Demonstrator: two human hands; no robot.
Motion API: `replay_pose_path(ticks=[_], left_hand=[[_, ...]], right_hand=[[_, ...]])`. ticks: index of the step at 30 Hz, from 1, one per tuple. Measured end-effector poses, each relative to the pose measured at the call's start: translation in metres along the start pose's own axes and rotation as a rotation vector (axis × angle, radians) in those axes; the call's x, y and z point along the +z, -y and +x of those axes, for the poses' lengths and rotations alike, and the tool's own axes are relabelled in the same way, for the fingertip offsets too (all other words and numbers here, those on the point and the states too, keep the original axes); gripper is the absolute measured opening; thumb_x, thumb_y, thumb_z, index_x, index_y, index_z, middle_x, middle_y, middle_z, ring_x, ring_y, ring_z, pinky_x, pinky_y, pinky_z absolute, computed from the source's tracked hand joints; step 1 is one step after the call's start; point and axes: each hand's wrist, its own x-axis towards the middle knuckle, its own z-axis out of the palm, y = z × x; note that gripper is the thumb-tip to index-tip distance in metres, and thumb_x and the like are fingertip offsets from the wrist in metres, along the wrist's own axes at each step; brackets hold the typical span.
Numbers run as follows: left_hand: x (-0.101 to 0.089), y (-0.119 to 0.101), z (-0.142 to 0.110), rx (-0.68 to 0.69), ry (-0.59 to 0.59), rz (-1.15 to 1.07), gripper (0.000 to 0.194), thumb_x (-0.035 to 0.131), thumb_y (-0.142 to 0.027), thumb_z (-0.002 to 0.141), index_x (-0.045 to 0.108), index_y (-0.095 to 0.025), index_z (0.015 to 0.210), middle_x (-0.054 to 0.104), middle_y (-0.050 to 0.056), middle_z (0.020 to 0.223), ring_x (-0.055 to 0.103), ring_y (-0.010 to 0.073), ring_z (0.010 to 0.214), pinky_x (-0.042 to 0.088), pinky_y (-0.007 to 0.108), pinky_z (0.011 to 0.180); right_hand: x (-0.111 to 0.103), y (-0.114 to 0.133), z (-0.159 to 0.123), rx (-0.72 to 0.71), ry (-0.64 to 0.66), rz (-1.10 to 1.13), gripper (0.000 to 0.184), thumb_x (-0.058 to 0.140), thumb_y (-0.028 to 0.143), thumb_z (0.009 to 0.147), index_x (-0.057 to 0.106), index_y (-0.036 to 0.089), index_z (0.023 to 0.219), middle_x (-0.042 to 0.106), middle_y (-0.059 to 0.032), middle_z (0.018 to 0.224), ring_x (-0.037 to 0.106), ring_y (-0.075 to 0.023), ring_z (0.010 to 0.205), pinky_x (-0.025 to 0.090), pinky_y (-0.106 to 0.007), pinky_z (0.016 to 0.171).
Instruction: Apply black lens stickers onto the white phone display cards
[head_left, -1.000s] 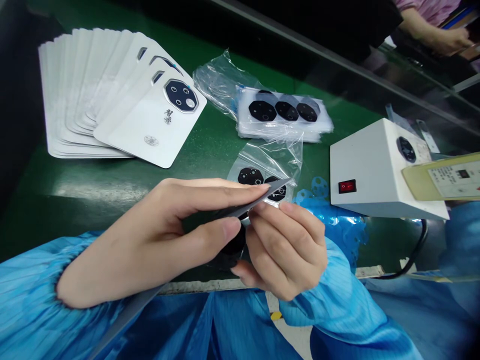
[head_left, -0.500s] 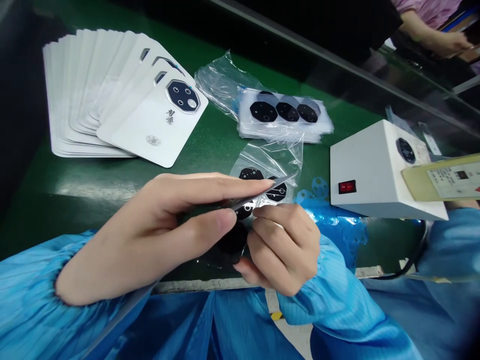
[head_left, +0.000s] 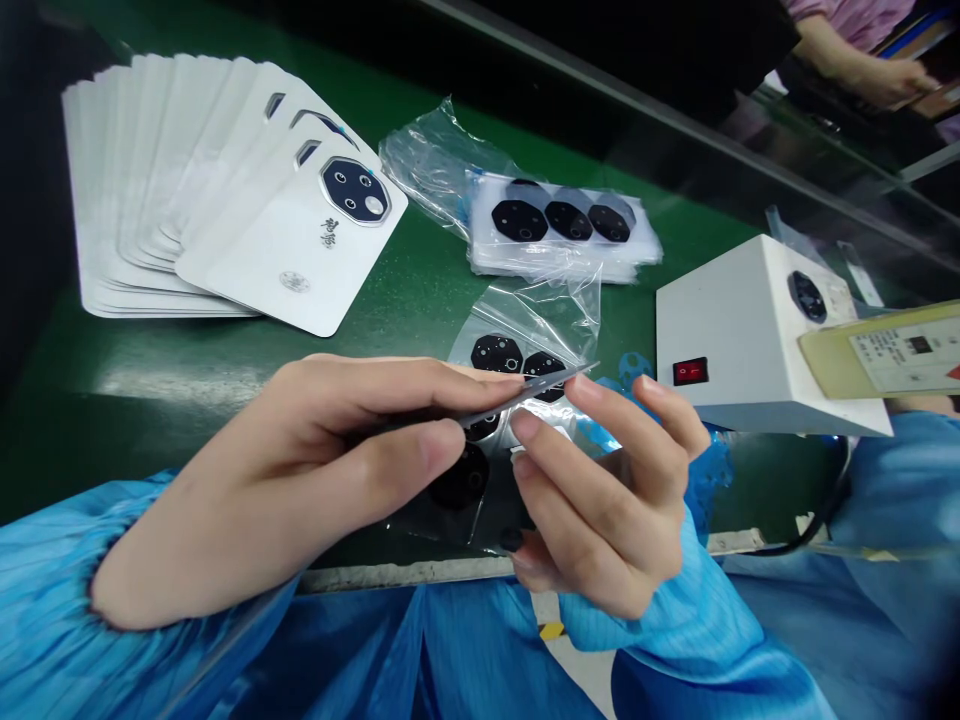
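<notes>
Holding a thin panel (head_left: 541, 386) over the green table (head_left: 390, 300)

White cards (head_left: 292, 240) fan out toward the far left corner; a white box (head_left: 712, 320) stands right. Green shows between the cards and front edge (head_left: 390, 575). My left hand (head_left: 322, 480) pinches the panel. My right hand (head_left: 611, 505), curled half a second ago, now has fingers spread by the panel's tip.
</notes>
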Motion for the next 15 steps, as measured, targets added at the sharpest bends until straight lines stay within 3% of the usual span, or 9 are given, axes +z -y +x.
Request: replay_pose_path(ticks=[5, 15], left_hand=[[-0.0016, 0.0001, -0.0005, 0.025, -0.029, 0.01, 0.024, 0.052, -0.027, 0.088, 0.067, -0.033, 0.107, 0.067, -0.007, 0.113, 0.063, 0.0167, 0.104, 0.056, 0.018, 0.077], [-0.0012, 0.0029, -0.0026, 0.1, -0.066, 0.099, 0.025, 0.054, -0.023, 0.087, 0.066, -0.03, 0.108, 0.067, -0.008, 0.113, 0.063, 0.0128, 0.104, 0.054, 0.012, 0.076]], right_hand=[[0.0059, 0.0008, 0.0008, -0.012, -0.08, 0.045, 0.036, 0.04, 0.024, 0.087, 0.057, 0.02, 0.056, 0.071, 0.0024, 0.083, 0.061, -0.0205, 0.104, 0.046, -0.044, 0.09], [0.0003, -0.0035, -0.0008, -0.089, -0.009, 0.031, 0.033, 0.04, 0.029, 0.087, 0.059, 0.02, 0.062, 0.071, 0.002, 0.089, 0.06, -0.0207, 0.106, 0.045, -0.045, 0.092]])
